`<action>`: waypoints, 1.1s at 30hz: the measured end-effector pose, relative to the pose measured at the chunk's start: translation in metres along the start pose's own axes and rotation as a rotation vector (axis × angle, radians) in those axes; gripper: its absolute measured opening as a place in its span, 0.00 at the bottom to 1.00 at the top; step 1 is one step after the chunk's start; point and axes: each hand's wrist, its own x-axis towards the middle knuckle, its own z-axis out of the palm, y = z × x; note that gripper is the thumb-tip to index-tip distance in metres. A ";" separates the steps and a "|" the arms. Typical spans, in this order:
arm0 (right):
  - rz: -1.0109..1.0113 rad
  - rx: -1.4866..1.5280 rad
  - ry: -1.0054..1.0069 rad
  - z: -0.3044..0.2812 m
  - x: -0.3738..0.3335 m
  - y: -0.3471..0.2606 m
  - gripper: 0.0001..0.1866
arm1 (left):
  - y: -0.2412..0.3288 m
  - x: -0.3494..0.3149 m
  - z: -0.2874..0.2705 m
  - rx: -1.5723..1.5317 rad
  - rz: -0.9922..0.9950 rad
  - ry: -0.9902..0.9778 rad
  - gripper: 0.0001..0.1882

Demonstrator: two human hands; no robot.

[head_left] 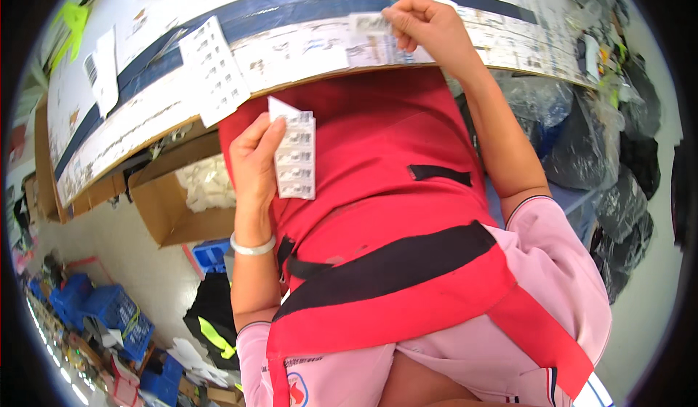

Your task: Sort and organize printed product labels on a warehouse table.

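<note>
My left hand point(254, 152) is closed on a white sheet of barcode labels point(297, 161), held upright in front of my red apron with its top corner bent over. Over the table's near edge, my right hand point(436, 32) pinches a small printed label point(368, 24) between thumb and forefinger. That label is close to the tabletop; whether it touches the surface I cannot tell. Another white sheet of barcode labels point(212, 65) lies on the table to the left, partly over the edge.
The worn white table point(305, 54) has dark blue tape strips across it. A white slip point(104, 72) lies at its left. Below stands an open cardboard box point(163, 210); blue crates point(120, 320) are on the floor at left. Plastic-wrapped dark bags point(574, 141) crowd the right.
</note>
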 end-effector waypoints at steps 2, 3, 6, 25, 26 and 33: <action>0.029 -0.105 0.144 -0.034 0.008 0.006 0.11 | 0.001 -0.001 0.000 -0.025 0.017 -0.025 0.07; 0.037 -0.138 0.190 -0.053 0.011 0.012 0.11 | 0.002 -0.001 0.001 -0.030 0.017 -0.045 0.07; 0.064 -0.140 0.226 -0.069 0.011 0.024 0.12 | 0.004 0.000 0.003 -0.049 0.004 -0.069 0.07; 0.098 0.096 -0.433 0.052 -0.049 -0.062 0.09 | 0.028 -0.021 0.026 0.339 0.271 -0.156 0.07; 0.109 0.085 -0.469 0.054 -0.051 -0.062 0.10 | 0.028 -0.021 0.026 0.387 0.266 -0.174 0.06; -0.042 0.122 -0.183 0.052 -0.043 -0.045 0.13 | 0.021 -0.022 0.020 0.149 0.111 -0.021 0.06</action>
